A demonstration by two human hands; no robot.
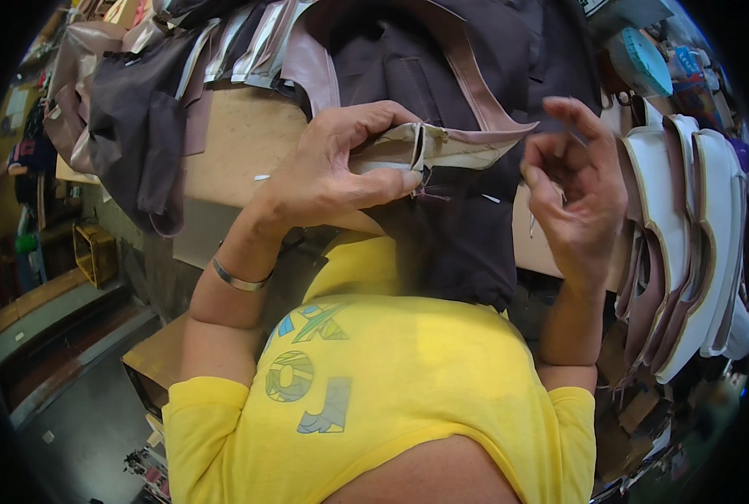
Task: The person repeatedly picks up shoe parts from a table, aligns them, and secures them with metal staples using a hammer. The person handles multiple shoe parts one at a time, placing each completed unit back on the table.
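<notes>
My left hand (345, 164) is closed on a mauve leather shoe upper (485, 92), thumb below and fingers above its folded end. The pale lining (471, 154) faces me there, with a dark gap between layers and loose threads hanging beside my thumb tip. The rest of the upper loops away over dark brown cloth (383, 80). My right hand (578, 189) is raised just right of the upper's pointed tip, apart from it. Its fingers are curled in, the index less so. A thin pale sliver shows below them; I cannot make out what it is.
A stack of white-lined uppers (685, 244) hangs at the right. More mauve pieces (261, 50) lie at the far left on a tan work surface (240, 139). A turquoise-rimmed round container (643, 63) stands at the far right. A yellow crate (95, 254) sits at left.
</notes>
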